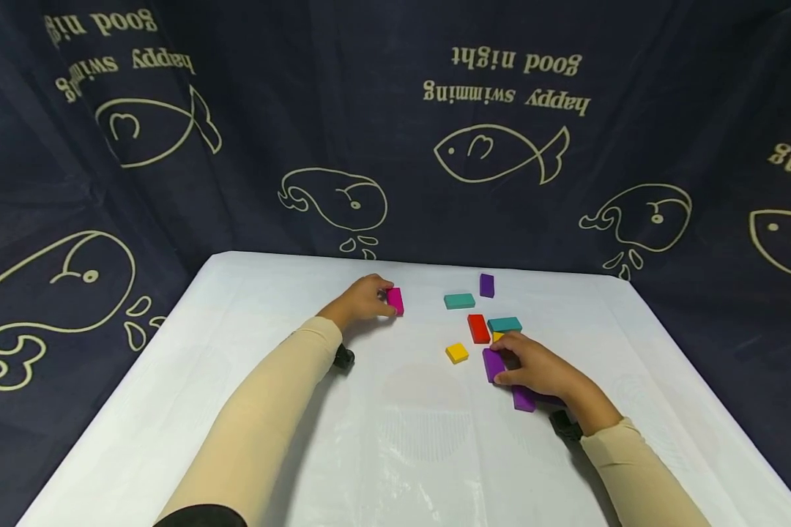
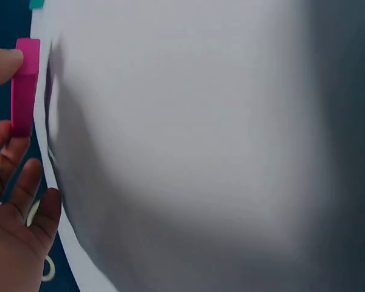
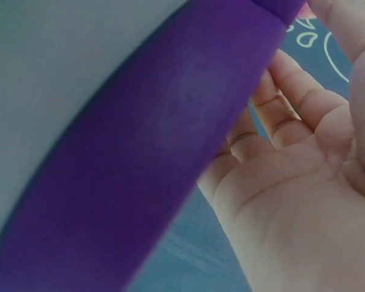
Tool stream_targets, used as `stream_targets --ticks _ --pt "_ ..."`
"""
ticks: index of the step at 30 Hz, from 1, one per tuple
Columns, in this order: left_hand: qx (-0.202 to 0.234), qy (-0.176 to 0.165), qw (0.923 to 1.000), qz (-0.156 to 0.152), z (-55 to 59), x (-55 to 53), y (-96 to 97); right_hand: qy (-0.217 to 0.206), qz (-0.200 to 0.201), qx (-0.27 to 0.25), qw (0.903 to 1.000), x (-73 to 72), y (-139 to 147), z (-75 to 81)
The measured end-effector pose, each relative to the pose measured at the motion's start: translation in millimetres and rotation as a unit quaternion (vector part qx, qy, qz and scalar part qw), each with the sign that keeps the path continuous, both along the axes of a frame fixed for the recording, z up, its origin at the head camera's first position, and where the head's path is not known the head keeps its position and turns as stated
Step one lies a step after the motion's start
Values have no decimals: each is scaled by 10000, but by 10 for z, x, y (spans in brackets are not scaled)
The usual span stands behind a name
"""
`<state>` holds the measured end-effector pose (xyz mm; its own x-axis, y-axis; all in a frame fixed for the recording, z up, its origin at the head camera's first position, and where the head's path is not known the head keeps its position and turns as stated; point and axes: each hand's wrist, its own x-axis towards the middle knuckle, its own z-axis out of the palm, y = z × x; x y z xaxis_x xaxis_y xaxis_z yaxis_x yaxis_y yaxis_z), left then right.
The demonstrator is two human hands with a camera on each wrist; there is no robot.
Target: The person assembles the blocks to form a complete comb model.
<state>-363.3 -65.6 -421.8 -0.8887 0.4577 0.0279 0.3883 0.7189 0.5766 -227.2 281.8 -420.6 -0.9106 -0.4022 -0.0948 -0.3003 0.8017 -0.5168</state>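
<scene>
A magenta block (image 1: pixel 395 301) stands at the far middle of the table, pinched by my left hand (image 1: pixel 362 301) between thumb and a finger. The left wrist view shows the thumb on one end of that magenta block (image 2: pixel 25 88) and a fingertip at the other. My right hand (image 1: pixel 539 367) pinches a purple block (image 1: pixel 492 365) by its ends. Just nearer lies a second purple block (image 1: pixel 524 400), partly under the hand's edge. Beyond the right fingertips, a small yellow block (image 1: pixel 497 337) is mostly hidden.
Around the right hand lie a red block (image 1: pixel 478 329), a teal block (image 1: pixel 504 325) and a yellow block (image 1: pixel 457 353). Farther back are another teal block (image 1: pixel 459 301) and a dark purple one (image 1: pixel 486 285). A dark printed curtain (image 1: pixel 395 132) hangs behind the white table (image 1: pixel 395 468).
</scene>
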Motion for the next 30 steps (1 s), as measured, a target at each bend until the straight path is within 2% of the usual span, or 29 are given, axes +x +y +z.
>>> stream_targets --ticks 3,8,16,23,30 --pt "-57 -90 9999 -122 3 -21 -37 -1 -49 -5 10000 -1 2 -8" --pt "-52 -183 9995 -253 -66 -49 -34 41 2 -6 10000 -11 -2 -27" --pt "488 -129 9985 -228 -251 -42 -59 7 -71 78 9999 -4 -10 -24" --pt "874 -51 9957 -299 -280 8 -62 -76 -20 64 9999 22 -7 -17" --pt "956 45 9951 -263 -316 4 -63 289 124 228 9992 2 -16 8"
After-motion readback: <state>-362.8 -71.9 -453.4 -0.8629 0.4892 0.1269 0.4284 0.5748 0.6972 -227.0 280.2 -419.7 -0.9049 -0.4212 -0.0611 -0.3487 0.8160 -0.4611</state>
